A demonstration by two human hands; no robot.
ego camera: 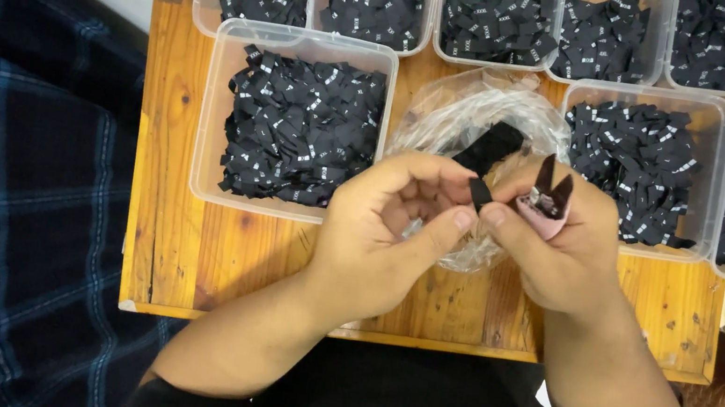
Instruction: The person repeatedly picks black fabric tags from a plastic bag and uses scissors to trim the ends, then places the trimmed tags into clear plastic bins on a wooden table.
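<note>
Both hands meet over a clear plastic bag [450, 121]: the left hand [392, 227] pinches a black label strip [489, 150], the right hand [564, 246] grips pink snips [546, 206], 8 tubs [214, 117] already holding cut labels.

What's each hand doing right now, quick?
Left hand: closed, pinching a black fabric strip between thumb and fingers.
Right hand: closed, holding small pink-handled snips, and also touching the strip.
</note>
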